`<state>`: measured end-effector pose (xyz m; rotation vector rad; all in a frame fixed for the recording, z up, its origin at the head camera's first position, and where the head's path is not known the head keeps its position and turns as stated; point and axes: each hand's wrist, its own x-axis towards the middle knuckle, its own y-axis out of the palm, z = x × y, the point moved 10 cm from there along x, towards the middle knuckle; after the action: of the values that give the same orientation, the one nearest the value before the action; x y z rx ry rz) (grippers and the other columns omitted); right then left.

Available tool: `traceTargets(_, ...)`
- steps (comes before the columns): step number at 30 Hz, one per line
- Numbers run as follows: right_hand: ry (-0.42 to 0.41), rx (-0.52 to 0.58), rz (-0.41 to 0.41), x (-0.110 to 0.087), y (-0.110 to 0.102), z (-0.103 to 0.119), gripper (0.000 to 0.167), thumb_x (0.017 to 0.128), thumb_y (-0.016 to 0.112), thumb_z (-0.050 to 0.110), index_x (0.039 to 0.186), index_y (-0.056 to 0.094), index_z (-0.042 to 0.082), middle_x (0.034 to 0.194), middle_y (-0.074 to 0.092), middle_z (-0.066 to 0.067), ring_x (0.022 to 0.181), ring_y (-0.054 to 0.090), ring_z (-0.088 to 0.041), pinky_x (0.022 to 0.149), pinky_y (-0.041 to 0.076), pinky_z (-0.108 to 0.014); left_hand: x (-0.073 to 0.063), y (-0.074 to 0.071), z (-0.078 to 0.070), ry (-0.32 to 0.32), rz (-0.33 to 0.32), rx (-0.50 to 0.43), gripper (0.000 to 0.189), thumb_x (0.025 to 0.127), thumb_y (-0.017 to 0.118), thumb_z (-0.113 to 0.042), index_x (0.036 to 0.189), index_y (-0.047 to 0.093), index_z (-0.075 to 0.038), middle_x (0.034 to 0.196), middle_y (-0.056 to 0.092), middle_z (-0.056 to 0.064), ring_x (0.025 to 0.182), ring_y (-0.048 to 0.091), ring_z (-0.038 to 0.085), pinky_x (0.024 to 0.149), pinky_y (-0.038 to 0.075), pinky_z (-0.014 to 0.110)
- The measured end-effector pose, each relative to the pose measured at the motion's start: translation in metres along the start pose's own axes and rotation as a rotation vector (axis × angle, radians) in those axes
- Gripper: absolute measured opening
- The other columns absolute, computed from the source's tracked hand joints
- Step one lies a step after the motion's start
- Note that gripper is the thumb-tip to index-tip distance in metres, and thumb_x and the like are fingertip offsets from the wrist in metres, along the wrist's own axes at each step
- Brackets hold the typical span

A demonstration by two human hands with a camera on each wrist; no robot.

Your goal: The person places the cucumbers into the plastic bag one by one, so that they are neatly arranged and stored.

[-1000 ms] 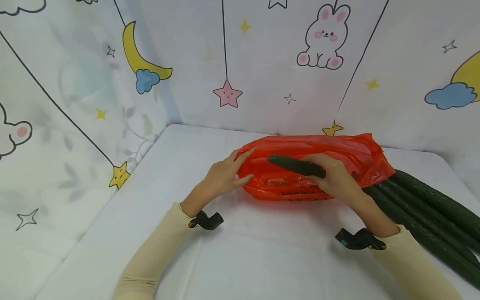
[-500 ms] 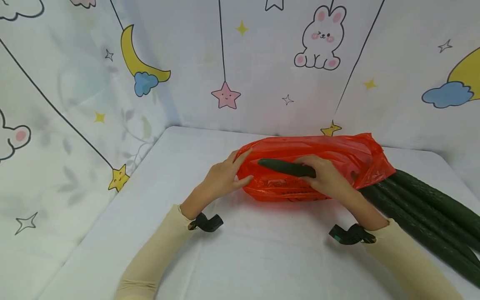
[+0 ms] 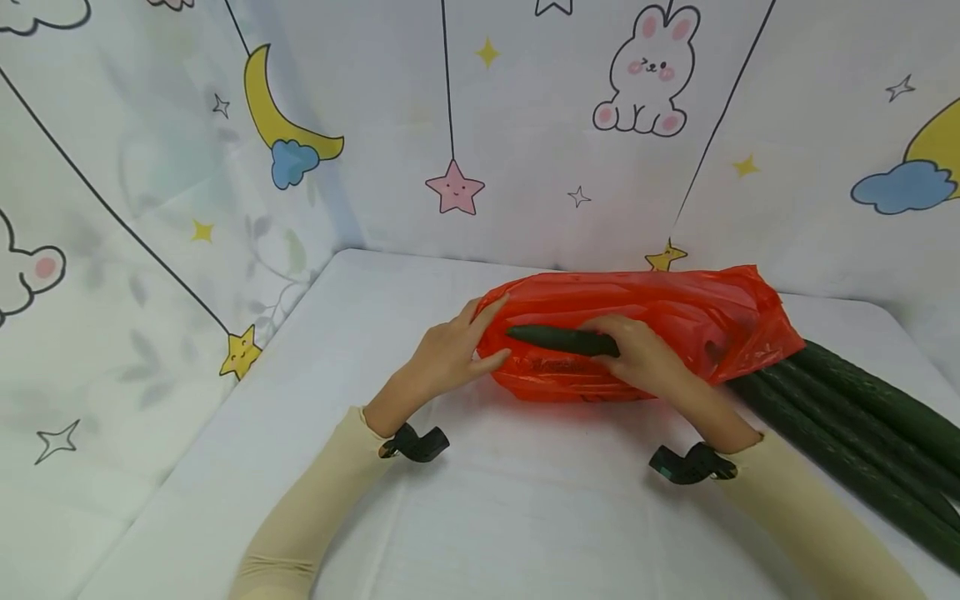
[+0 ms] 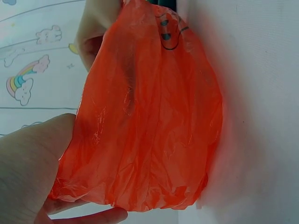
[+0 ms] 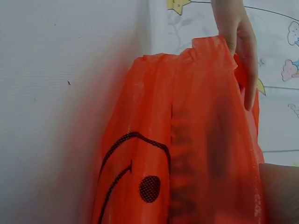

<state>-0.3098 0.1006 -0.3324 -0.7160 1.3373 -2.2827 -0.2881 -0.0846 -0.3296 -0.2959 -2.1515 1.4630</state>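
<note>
A red plastic bag (image 3: 660, 293) with dark print lies across the far middle of the table. At its left end, my left hand (image 3: 442, 354) touches the plastic with thumb and fingers spread apart. My right hand (image 3: 647, 357) holds a green cucumber (image 3: 561, 338) by its right end, over the middle of the bag. The cucumber's free tip points left, toward the left hand. In the right wrist view, a dark elongated shape shows through the bag's red side (image 5: 187, 140). Red plastic also fills most of the left wrist view, with part of the right hand behind it.
Several long dark cucumbers (image 3: 862, 425) lie side by side at the right, their far ends by the bag's right edge. A white cloth covers the table (image 3: 525, 517). A curtain (image 3: 540, 133) with cartoon prints hangs behind and at the left.
My right hand has moved left and slightly down with the cucumber, bringing its tip closer to the left hand. The left hand stays at the bag's left end.
</note>
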Motion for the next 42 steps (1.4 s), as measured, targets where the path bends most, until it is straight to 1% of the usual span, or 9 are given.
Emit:
traceTargets(4,0.013,0.009,0.04,0.002,0.009,-0.002,0.042,0.081,0.071,-0.007,0.121,0.064,0.002,0.114,0.067,-0.013,0.107,0.06,-0.032,0.091,0.051,-0.053,0.0,0.0,0.001,-0.003,0.0,-0.004,0.075,0.093,0.063,-0.038,0.154,0.027,-0.016,0.143,0.045,0.017,0.058,0.053,0.017,0.06,0.054,0.03)
traceTargets(9,0.0,0.007,0.07,0.003,0.017,0.001,0.044,0.08,0.072,-0.006,0.122,0.065,0.004,0.114,0.067,-0.011,0.106,0.06,-0.03,0.09,0.051,-0.052,0.0,0.0,0.0,-0.004,0.0,-0.009,0.075,0.093,0.063,-0.039,0.154,0.027,-0.017,0.143,0.045,0.017,0.06,0.053,0.017,0.061,0.054,0.029)
traceTargets(18,0.002,-0.035,0.112,0.007,0.026,-0.001,0.04,0.079,0.075,-0.003,0.118,0.068,0.004,0.11,0.069,-0.01,0.104,0.062,-0.03,0.09,0.052,-0.052,0.0,-0.002,-0.001,0.015,-0.013,0.007,0.074,0.093,0.062,-0.039,0.154,0.027,-0.016,0.141,0.046,0.018,0.058,0.052,0.018,0.058,0.053,0.029)
traceTargets(24,-0.006,-0.025,0.15,0.008,0.033,-0.004,0.038,0.079,0.074,-0.004,0.116,0.068,0.003,0.109,0.069,-0.011,0.103,0.062,-0.031,0.091,0.051,-0.053,0.0,-0.002,-0.002,0.015,-0.012,0.014,0.073,0.093,0.063,-0.038,0.154,0.028,-0.015,0.14,0.047,0.018,0.061,0.054,0.018,0.06,0.054,0.03)
traceTargets(29,-0.014,-0.015,0.185,0.009,0.04,-0.006,0.036,0.079,0.073,-0.006,0.114,0.069,0.003,0.106,0.07,-0.009,0.1,0.063,-0.028,0.09,0.052,-0.051,0.001,0.0,-0.002,0.006,0.0,0.024,0.074,0.093,0.062,-0.038,0.154,0.028,-0.015,0.14,0.047,0.018,0.058,0.053,0.018,0.058,0.053,0.029)
traceTargets(38,0.012,0.015,0.238,0.009,0.044,-0.011,0.035,0.081,0.074,-0.002,0.115,0.069,0.001,0.107,0.069,-0.011,0.101,0.063,-0.03,0.09,0.051,-0.051,0.001,-0.001,-0.003,0.016,-0.011,0.032,0.073,0.093,0.062,-0.037,0.154,0.028,-0.014,0.138,0.048,0.018,0.055,0.051,0.017,0.055,0.05,0.028)
traceTargets(42,0.02,0.028,0.247,0.008,0.044,-0.012,0.034,0.082,0.075,0.002,0.116,0.068,0.001,0.107,0.069,-0.011,0.1,0.063,-0.03,0.09,0.052,-0.05,0.001,-0.001,-0.003,0.017,-0.013,0.032,0.073,0.093,0.063,-0.037,0.153,0.029,-0.014,0.138,0.048,0.018,0.055,0.05,0.017,0.054,0.05,0.026)
